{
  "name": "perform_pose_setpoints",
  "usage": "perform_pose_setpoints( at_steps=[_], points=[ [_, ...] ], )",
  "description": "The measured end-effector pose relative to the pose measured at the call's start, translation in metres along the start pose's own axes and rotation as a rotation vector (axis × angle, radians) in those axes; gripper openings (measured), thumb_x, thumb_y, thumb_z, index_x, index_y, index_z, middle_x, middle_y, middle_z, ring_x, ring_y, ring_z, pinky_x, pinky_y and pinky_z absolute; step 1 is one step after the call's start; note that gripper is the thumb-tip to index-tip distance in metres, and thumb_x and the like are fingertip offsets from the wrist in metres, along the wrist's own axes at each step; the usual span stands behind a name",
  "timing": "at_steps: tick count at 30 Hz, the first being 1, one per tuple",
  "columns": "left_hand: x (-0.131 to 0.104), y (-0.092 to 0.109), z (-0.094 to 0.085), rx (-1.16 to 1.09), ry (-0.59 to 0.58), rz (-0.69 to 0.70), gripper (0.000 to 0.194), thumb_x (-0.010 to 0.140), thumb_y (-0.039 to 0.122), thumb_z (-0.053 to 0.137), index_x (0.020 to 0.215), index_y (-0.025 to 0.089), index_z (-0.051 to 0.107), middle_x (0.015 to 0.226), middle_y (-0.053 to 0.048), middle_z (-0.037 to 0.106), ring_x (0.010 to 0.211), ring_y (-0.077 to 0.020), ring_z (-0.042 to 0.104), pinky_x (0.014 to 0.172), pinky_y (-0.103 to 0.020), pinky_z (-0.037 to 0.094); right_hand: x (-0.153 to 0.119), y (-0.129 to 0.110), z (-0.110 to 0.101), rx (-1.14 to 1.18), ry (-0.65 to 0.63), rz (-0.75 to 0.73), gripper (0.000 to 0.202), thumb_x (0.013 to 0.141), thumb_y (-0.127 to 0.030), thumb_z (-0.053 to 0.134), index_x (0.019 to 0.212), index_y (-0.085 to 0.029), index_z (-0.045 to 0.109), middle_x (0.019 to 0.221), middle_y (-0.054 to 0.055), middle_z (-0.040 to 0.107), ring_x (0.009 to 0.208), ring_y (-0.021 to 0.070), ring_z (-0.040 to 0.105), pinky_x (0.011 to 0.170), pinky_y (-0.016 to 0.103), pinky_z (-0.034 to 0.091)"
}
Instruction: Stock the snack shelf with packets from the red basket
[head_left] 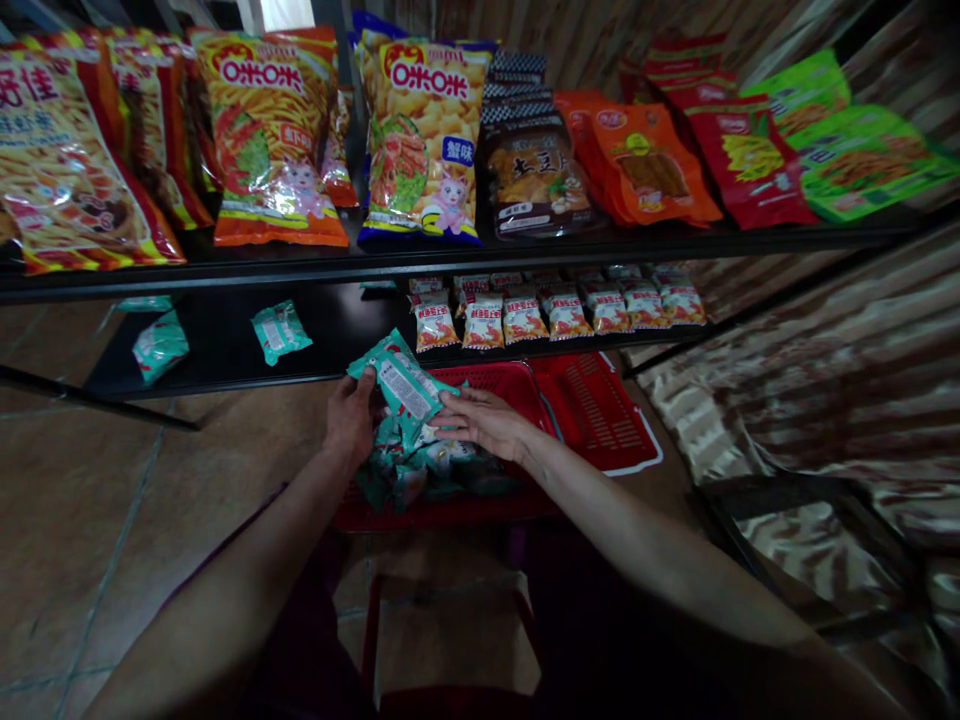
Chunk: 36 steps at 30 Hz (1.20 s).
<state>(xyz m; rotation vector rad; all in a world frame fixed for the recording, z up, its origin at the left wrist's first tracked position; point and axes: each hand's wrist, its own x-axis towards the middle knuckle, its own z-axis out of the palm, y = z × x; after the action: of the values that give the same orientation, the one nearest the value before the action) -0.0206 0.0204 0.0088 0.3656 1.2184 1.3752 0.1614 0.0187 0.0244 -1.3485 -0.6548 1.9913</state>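
A teal snack packet (403, 382), its pale label panel facing up, is held above a red basket (517, 385). My left hand (351, 418) grips its left side, with the thumb on top. At its right end, the fingers of my right hand (484, 420) close on the packet's edge. Below both hands, several more teal packets (442, 465) lie heaped in the basket; my forearm and fingers hide part of the heap. On the lower shelf (341, 335), one teal packet (280, 332) lies flat, and another teal packet (160, 346) leans farther left.
Rows of white-and-orange snack packets (525, 315) fill the lower shelf's right side. The upper shelf (420, 262) carries larger bags, including an orange noodle-snack bag (274, 140). Another red basket (592, 410) sits to the right. Brown-striped drapery (787, 370) hangs at the right.
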Motion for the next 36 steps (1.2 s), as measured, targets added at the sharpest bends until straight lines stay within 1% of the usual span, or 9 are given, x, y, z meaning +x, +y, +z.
perform_pose_setpoints(
  at_steps=[4, 9, 13, 16, 22, 27, 29, 33, 36],
  points=[
    [0.003, 0.002, -0.003, -0.041, -0.034, 0.019, 0.023, 0.065, 0.033, 0.074, 0.077, 0.020, 0.059, 0.068, 0.003, 0.064, 0.068, -0.0127, 0.063, 0.067, -0.025, 0.048, 0.002, 0.008, 0.003, 0.079, 0.056, -0.010, 0.028, 0.061, -0.021, 0.081, 0.067, -0.016, 0.055, 0.065, 0.001, 0.066, 0.066, 0.0142, 0.068, 0.067, 0.029, 0.057],
    [0.005, 0.000, -0.007, -0.045, -0.026, 0.009, 0.025, 0.064, 0.034, 0.074, 0.080, 0.020, 0.060, 0.069, 0.002, 0.064, 0.070, -0.0142, 0.063, 0.067, -0.026, 0.049, 0.004, 0.012, 0.002, 0.049, 0.122, -0.061, 0.022, 0.059, -0.017, 0.081, 0.067, -0.015, 0.061, 0.060, -0.003, 0.063, 0.054, 0.0078, 0.061, 0.057, 0.020, 0.053],
    [0.006, 0.003, -0.007, -0.049, -0.022, 0.007, 0.026, 0.062, 0.033, 0.074, 0.079, 0.019, 0.060, 0.064, 0.003, 0.063, 0.065, -0.0143, 0.063, 0.064, -0.027, 0.049, 0.005, 0.013, -0.001, -0.001, 0.067, -0.099, 0.024, 0.053, -0.019, 0.083, 0.068, -0.014, 0.064, 0.060, -0.003, 0.062, 0.049, 0.0047, 0.053, 0.050, 0.017, 0.047],
    [0.005, 0.009, -0.005, -0.044, -0.014, 0.023, 0.027, 0.061, 0.032, 0.075, 0.078, 0.017, 0.060, 0.065, 0.002, 0.064, 0.064, -0.0141, 0.063, 0.065, -0.028, 0.050, 0.005, 0.014, -0.002, -0.003, 0.022, -0.127, 0.026, 0.051, -0.022, 0.083, 0.067, -0.014, 0.065, 0.060, -0.003, 0.062, 0.049, 0.0040, 0.051, 0.049, 0.016, 0.045],
    [0.003, 0.017, -0.003, -0.070, -0.009, 0.016, 0.026, 0.060, 0.029, 0.076, 0.076, 0.017, 0.059, 0.069, 0.002, 0.064, 0.063, -0.0131, 0.062, 0.068, -0.028, 0.050, 0.006, 0.013, -0.002, -0.018, 0.023, -0.098, 0.028, 0.048, -0.023, 0.084, 0.068, -0.015, 0.066, 0.059, -0.003, 0.061, 0.049, 0.0048, 0.051, 0.050, 0.017, 0.044],
    [0.007, 0.012, -0.011, -0.110, -0.105, -0.036, 0.022, 0.068, 0.034, 0.071, 0.078, 0.019, 0.058, 0.070, 0.002, 0.063, 0.064, -0.0124, 0.060, 0.066, -0.027, 0.049, 0.006, 0.019, 0.003, -0.042, 0.059, -0.164, 0.029, 0.048, -0.027, 0.083, 0.069, -0.017, 0.067, 0.061, -0.004, 0.061, 0.051, 0.0051, 0.050, 0.052, 0.018, 0.044],
    [0.007, 0.009, -0.012, -0.114, -0.135, -0.096, 0.023, 0.072, 0.039, 0.068, 0.082, 0.020, 0.059, 0.075, 0.000, 0.064, 0.069, -0.0143, 0.061, 0.067, -0.028, 0.049, 0.006, 0.024, 0.004, -0.049, 0.080, -0.204, 0.029, 0.049, -0.030, 0.082, 0.069, -0.017, 0.067, 0.058, -0.005, 0.059, 0.050, 0.0050, 0.048, 0.051, 0.018, 0.042],
    [0.001, 0.005, -0.011, -0.121, -0.249, -0.224, 0.034, 0.072, 0.044, 0.068, 0.095, 0.020, 0.062, 0.095, -0.005, 0.067, 0.088, -0.0199, 0.062, 0.078, -0.034, 0.049, 0.006, 0.029, 0.006, -0.068, 0.116, -0.251, 0.029, 0.051, -0.035, 0.080, 0.070, -0.018, 0.066, 0.052, -0.006, 0.054, 0.049, 0.0062, 0.046, 0.050, 0.020, 0.039],
    [-0.004, 0.004, -0.010, -0.120, -0.363, -0.211, 0.037, 0.070, 0.040, 0.072, 0.100, 0.020, 0.062, 0.100, -0.006, 0.067, 0.094, -0.0205, 0.062, 0.084, -0.034, 0.048, 0.004, 0.029, 0.006, -0.105, 0.137, -0.292, 0.026, 0.055, -0.036, 0.077, 0.070, -0.018, 0.065, 0.051, -0.006, 0.052, 0.048, 0.0064, 0.045, 0.050, 0.020, 0.037]
  ],
)
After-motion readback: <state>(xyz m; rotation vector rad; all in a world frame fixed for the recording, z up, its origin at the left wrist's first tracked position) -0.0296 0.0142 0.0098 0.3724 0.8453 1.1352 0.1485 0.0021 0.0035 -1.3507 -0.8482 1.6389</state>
